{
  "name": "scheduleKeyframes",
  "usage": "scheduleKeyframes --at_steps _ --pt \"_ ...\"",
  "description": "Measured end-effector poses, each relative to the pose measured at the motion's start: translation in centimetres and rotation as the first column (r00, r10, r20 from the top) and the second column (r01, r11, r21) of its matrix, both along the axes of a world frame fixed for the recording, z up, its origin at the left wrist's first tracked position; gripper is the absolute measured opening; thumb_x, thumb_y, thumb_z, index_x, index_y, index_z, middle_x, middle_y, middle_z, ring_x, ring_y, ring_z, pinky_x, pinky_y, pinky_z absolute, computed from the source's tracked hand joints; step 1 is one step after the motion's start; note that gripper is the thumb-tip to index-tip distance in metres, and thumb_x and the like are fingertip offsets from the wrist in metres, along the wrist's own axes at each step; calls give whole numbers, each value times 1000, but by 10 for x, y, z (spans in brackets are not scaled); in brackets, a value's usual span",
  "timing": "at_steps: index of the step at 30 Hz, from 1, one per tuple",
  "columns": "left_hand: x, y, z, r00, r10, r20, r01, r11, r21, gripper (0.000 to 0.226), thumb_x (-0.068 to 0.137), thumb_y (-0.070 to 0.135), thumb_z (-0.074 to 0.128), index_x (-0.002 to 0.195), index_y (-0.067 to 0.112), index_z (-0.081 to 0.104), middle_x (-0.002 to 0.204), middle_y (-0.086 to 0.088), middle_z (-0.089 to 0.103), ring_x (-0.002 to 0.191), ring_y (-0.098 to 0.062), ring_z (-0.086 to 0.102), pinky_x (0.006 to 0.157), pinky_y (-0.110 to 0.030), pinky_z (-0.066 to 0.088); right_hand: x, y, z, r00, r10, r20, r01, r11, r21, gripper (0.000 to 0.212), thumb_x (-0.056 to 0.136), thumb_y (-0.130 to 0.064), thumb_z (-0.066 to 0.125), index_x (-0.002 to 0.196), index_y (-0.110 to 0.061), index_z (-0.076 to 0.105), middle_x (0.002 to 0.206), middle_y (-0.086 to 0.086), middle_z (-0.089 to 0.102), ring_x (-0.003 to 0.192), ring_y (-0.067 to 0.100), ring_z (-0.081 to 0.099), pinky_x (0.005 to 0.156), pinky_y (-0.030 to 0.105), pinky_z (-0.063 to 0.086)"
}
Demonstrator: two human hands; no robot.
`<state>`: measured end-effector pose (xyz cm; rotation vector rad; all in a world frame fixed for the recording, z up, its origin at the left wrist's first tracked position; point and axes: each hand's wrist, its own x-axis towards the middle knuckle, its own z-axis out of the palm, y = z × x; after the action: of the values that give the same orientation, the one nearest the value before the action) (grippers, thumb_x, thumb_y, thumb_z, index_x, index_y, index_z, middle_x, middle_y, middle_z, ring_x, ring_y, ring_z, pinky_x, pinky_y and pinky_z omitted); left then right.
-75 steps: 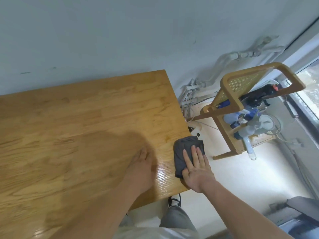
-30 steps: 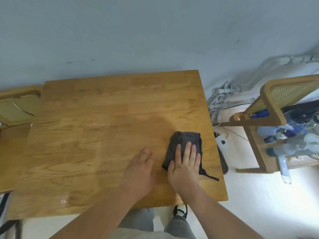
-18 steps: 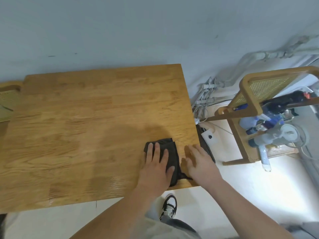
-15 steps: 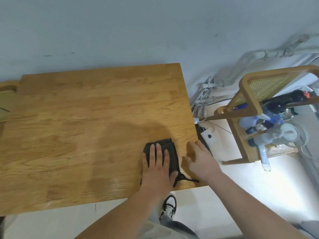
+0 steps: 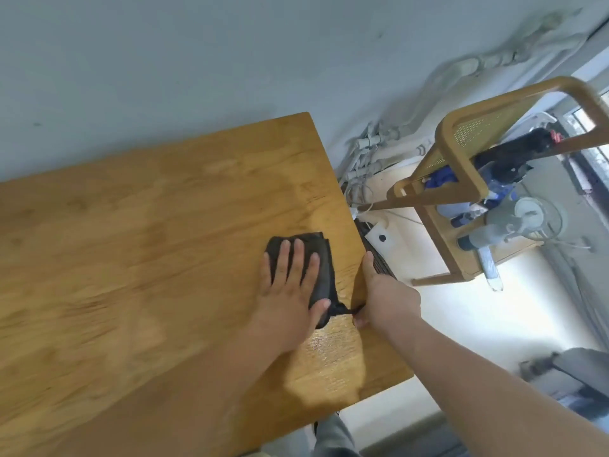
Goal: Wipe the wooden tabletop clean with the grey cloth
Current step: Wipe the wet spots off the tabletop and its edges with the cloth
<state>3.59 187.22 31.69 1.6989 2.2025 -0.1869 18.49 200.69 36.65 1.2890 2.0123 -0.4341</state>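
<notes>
Tabletop point(image 5: 131, 242) of yellow wood lies by grey wall point(image 5: 197, 61), cane-backed chair point(image 5: 478, 130) alongside.

Wooden tabletop point(image 5: 131, 258) — grey cloth point(image 5: 321, 262) lying near its right edge, seemingly folded

Left hand point(image 5: 286, 298) flat on grey cloth point(image 5: 324, 272) on wooden tabletop point(image 5: 131, 258), right hand point(image 5: 387, 296) at its edge.

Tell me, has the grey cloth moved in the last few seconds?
Yes. The grey cloth slid left, inward from the tabletop right edge it overhung; the left hand now presses it.
</notes>
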Motion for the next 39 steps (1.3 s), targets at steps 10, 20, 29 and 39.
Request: scheduleKeyframes --at_steps 10,20,29,39 --pt "-85 90 -7 975 213 61 -214 976 23 83 93 78 -3 160 31 -16 167 -8 -30 149 -29 -37 121 -59 -18 6 2 -13 997 -59 -48 58 998 -21 144 71 -35 91 158 -37 -24 123 -5 57 103 24 66 73 39 54" --pt "65 -35 -4 993 8 117 -23 992 123 76 102 68 23 164 30 6 172 -11 -12 156 -32 -19 123 -63 -2 60 -25 -9 961 -19 -276 67 984 165 114 83 -52 72 162 -29 -7 156 -1 44 122 26 59 88 45 58" --pt "114 -84 25 984 -83 158 79 996 33 52 106 47 32 157 41 24 171 -1 7 156 -31 1 123 -54 8 122 -57 28 870 -206 -449 185 979 -90 34 105 -35 33 106 -22 65 108 4 64 102 26 63 90 45 55" --pt "96 -53 63 906 293 307 -289 955 -58 20 94 35 61 113 28 64 110 0 56 110 -26 52 86 -39 47 131 -71 43 741 -423 -521 302 903 -305 33 107 -39 39 104 -16 63 100 -1 62 96 21 57 80 33 40"
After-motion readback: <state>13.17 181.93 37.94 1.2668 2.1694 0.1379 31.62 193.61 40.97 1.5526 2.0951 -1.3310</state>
